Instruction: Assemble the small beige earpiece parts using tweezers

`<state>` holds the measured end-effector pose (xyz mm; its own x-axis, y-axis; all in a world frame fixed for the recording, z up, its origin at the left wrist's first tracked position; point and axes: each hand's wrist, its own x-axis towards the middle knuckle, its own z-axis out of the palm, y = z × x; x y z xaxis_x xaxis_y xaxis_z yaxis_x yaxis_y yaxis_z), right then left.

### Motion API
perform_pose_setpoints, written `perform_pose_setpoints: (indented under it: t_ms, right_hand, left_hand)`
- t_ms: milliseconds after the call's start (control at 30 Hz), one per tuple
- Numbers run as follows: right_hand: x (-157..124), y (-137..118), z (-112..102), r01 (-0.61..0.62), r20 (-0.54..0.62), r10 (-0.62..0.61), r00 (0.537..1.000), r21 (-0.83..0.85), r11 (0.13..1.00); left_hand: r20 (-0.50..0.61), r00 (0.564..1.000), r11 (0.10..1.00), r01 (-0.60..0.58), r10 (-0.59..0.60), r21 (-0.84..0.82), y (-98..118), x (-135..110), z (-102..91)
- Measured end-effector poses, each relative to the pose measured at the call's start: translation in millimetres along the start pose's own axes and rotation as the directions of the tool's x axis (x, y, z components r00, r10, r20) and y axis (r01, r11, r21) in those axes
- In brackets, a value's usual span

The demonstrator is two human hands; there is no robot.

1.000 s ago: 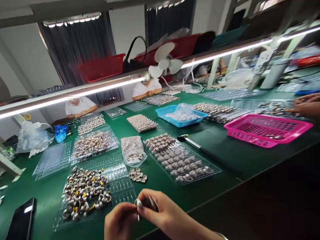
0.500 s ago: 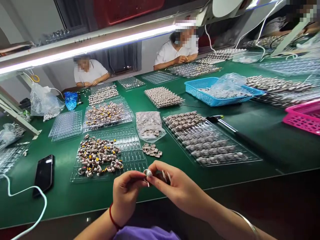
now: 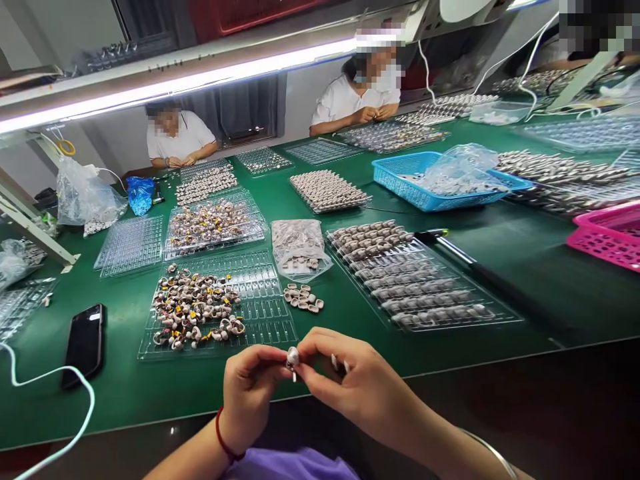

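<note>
My left hand [image 3: 247, 393] and my right hand [image 3: 350, 387] meet just over the near edge of the green table [image 3: 520, 253]. Both pinch one small silvery ring-like part [image 3: 292, 359] between their fingertips. Straight ahead of my hands lies a clear grid tray [image 3: 260, 307] with a heap of loose small parts [image 3: 193, 310], some with yellow bits. A little pile of pale parts [image 3: 303, 298] sits on the table beside it. To the right, a second clear tray [image 3: 425, 287] holds parts set in neat rows.
A black phone [image 3: 84, 343] with a white cable [image 3: 55, 393] lies at the left. A plastic bag of parts [image 3: 299, 247], a black-handled tool [image 3: 470, 261], a blue basket [image 3: 440, 180] and a pink basket [image 3: 607, 235] lie farther out. Two people in white shirts work at the far side.
The view has swung down and left, bringing my wrists and the phone into sight. My hands stay pinched on the small part and have shifted a little toward me.
</note>
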<state>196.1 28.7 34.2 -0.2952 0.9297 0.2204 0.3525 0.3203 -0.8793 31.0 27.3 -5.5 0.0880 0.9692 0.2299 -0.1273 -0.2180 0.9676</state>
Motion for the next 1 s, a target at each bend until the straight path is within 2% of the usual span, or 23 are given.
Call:
perform_pose_setpoints:
  t_ms: [100, 300, 400, 567, 633, 867, 1000]
  right_hand:
    - [-2.3, 2.4, 2.1, -0.020, 0.014, 0.019, 1.000, 0.059, 0.998]
    - [-4.9, 3.3, 2.0, -0.002, 0.036, 0.003, 0.999, -0.020, 1.000]
    - [-3.3, 3.1, 2.0, -0.043, 0.043, 0.043, 0.998, -0.002, 0.999]
    - [-1.6, 3.3, 5.5, -0.139, 0.018, 0.138, 0.990, 0.073, 0.988]
    - [-2.3, 3.7, 7.4, -0.102, 0.007, 0.102, 0.995, 0.110, 0.989]
    - [-0.7, 15.5, 13.5, 0.164, -0.007, -0.165, 0.986, 0.146, 0.976]
    - [5.3, 40.9, 21.5, 0.183, -0.033, -0.182, 0.983, 0.286, 0.940]
  left_hand:
    - [-0.003, 1.000, 1.000, -0.002, 0.002, 0.011, 0.6, -1.1, -0.5]
    - [0.044, 0.997, 0.988, -0.069, 0.063, 0.141, -0.4, -4.3, -3.4]
    - [0.063, 0.996, 0.983, -0.069, 0.059, 0.168, 2.1, -5.2, -5.8]
    - [0.168, 0.986, 0.983, -0.035, 0.005, 0.179, 10.3, -5.4, -8.5]
    - [0.174, 0.985, 0.989, -0.018, -0.008, 0.146, 10.1, -5.2, -8.4]
    - [0.143, 0.988, 0.997, 0.044, -0.052, 0.058, 5.1, 4.8, -16.4]
    - [0.151, 0.972, 0.983, 0.168, -0.178, 0.075, 5.4, 11.9, -29.5]
